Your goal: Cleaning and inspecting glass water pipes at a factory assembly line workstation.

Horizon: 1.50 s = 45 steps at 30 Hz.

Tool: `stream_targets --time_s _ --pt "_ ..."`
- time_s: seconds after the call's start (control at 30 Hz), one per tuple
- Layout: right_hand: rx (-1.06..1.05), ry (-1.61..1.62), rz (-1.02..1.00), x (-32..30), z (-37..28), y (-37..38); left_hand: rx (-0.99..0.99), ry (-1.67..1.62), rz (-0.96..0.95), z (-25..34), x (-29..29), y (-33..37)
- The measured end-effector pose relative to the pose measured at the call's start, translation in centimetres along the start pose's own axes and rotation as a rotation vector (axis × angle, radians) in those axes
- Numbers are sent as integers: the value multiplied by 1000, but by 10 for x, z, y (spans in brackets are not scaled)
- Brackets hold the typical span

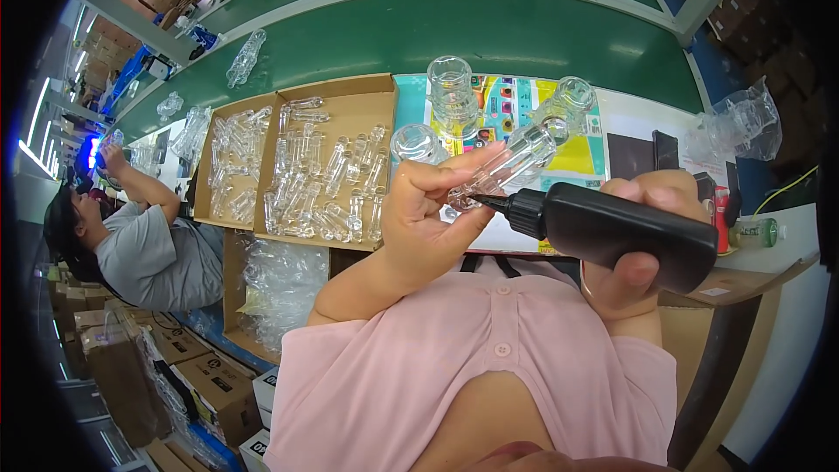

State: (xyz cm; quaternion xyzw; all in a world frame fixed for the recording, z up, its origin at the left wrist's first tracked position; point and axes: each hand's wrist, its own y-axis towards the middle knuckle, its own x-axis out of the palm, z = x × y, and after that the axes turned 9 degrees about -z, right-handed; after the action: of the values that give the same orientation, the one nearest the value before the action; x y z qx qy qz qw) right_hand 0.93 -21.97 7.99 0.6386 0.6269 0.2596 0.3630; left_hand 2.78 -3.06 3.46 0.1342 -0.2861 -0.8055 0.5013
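My left hand (433,214) is closed round the narrow end of a clear tube-shaped piece (516,160), which slants up and to the right. In my right hand (642,236) lies a black squeeze bottle (625,232) with a pointed nozzle. Its tip meets the narrow end of the clear piece beside my left fingers; whether any liquid is coming out is too small to see. Just beyond my hands a clear ribbed piece (452,100) stands upright. Another clear piece (572,100) is to its right, and a round-topped one (417,143) sits by my left wrist.
Shallow cardboard trays (391,114) hold several small clear tubes at the left. Beneath them is a box of clear plastic bags (284,284). A bagged clear piece (743,127), a red can (721,214) and a green-labelled bottle (759,232) are at the right. A co-worker (157,245) sits at the far left.
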Motion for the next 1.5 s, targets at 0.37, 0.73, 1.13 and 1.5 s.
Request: stream_targets --time_s 0.37,0.73,1.13,1.5 --pt "317 114 23 3 -8 9 20 127 21 -1 1 -1" --pt "265 55 -17 -3 -9 11 81 483 42 -1 -4 0" --pt "-209 -163 -183 -7 -11 2 18 586 49 0 -4 0" --pt "-390 -13 -52 1 2 2 -381 -188 -15 22 -4 3"
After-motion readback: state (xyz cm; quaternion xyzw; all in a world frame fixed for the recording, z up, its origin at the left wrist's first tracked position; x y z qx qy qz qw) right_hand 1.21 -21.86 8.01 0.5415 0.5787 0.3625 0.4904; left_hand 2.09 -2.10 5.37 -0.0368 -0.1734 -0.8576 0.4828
